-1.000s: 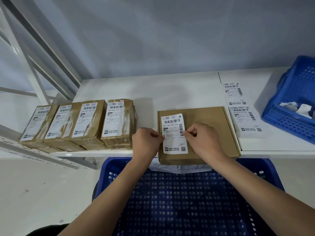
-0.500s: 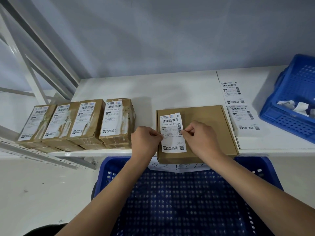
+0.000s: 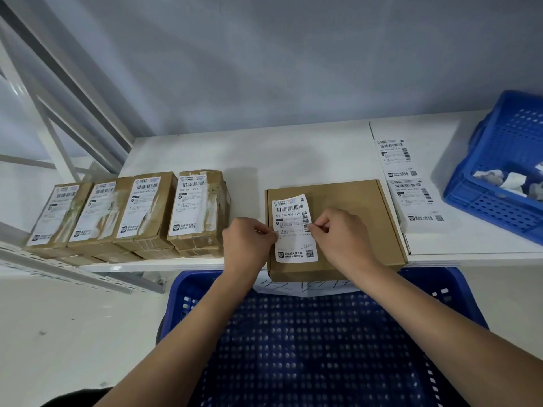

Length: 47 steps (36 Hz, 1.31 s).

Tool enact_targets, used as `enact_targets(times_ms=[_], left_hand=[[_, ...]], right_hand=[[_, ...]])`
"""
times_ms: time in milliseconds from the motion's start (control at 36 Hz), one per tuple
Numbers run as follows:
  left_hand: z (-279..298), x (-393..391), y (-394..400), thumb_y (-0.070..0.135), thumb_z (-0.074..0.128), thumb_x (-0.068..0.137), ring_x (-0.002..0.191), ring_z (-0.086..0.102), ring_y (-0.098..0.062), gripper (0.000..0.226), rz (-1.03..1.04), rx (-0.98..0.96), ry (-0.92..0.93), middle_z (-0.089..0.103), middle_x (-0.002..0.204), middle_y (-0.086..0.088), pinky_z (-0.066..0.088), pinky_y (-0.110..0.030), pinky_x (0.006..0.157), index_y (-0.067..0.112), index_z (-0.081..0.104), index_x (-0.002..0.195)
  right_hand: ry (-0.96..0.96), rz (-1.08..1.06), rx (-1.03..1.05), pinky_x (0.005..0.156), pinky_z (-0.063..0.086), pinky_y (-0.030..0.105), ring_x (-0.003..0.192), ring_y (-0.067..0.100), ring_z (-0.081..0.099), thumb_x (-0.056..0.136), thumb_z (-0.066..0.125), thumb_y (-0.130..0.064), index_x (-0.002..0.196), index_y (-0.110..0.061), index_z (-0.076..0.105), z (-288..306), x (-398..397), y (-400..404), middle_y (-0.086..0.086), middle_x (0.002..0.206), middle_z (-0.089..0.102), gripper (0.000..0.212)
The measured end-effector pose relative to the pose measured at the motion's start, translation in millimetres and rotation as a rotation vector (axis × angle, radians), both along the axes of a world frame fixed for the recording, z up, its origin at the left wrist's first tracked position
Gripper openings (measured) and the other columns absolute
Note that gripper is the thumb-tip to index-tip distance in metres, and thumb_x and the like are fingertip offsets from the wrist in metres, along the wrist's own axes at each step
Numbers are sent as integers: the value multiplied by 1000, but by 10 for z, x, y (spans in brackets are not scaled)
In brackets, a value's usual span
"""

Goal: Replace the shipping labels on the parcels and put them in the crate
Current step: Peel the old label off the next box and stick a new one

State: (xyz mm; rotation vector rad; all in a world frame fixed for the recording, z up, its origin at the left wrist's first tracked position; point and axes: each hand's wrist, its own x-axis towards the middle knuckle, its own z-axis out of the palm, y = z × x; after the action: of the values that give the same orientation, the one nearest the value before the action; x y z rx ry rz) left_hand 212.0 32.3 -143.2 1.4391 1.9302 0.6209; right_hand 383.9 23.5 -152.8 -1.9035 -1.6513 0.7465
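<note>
Head view: box [image 3: 346, 207] at near shelf [image 3: 264, 154] edge, above crate [image 3: 323, 348]. Left hand [image 3: 248, 243] pinches label [image 3: 294, 229] left edge, right hand [image 3: 340, 236] pinches right edge. Label thin, tears easily; better take by corner. Box stiff, probably light.

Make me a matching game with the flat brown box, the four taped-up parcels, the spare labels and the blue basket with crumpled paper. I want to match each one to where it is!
Things:
1. flat brown box
2. four taped-up parcels
3. spare labels
4. blue basket with crumpled paper

Places:
A. far right end of the shelf
B. in a row on the left of the shelf
C. under both hands, at the front edge of the shelf
D. lying flat on the shelf between the box and the basket

Pairs: 1-C, 2-B, 3-D, 4-A
</note>
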Motion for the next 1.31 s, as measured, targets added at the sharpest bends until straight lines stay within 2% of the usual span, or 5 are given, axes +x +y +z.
enact_targets(times_ms=[111,333,611,1139,1306], left_hand=[[2,3,3,15,78,88,71,64,-4,5,5,-7,-3,74,85,1,46,-11,58,10,80,89],[0,5,10,17,79,88,67,60,1,6,10,-17,0,67,76,6,42,-10,53,11,79,88],[17,6,9,16,77,87,67,60,-2,5,-3,-16,24,72,81,4,39,-8,52,11,80,87],[-18,36,-4,15,77,86,66,58,-2,3,0,2,20,66,79,5,40,-3,45,12,76,87],[-20,30,-1,17,77,86,66,57,-1,4,-2,2,18,66,79,7,38,-6,48,14,76,88]], right_hand=[[-4,0,3,56,47,22,67,2,60,96,66,-25,85,-13,66,-2,-7,-10,-9,75,65,17],[-29,17,20,58,49,29,67,8,61,97,65,-25,84,-12,63,-1,-17,-22,-4,76,67,19],[-44,25,13,59,49,31,65,10,60,97,65,-24,80,-12,63,4,-17,-13,-4,74,66,21],[-96,27,35,51,33,19,63,5,56,97,64,-25,82,-13,61,-48,-28,-4,-6,74,64,20],[-89,15,39,58,44,28,66,10,59,96,64,-25,81,-12,62,-41,-32,5,-5,74,65,20]])
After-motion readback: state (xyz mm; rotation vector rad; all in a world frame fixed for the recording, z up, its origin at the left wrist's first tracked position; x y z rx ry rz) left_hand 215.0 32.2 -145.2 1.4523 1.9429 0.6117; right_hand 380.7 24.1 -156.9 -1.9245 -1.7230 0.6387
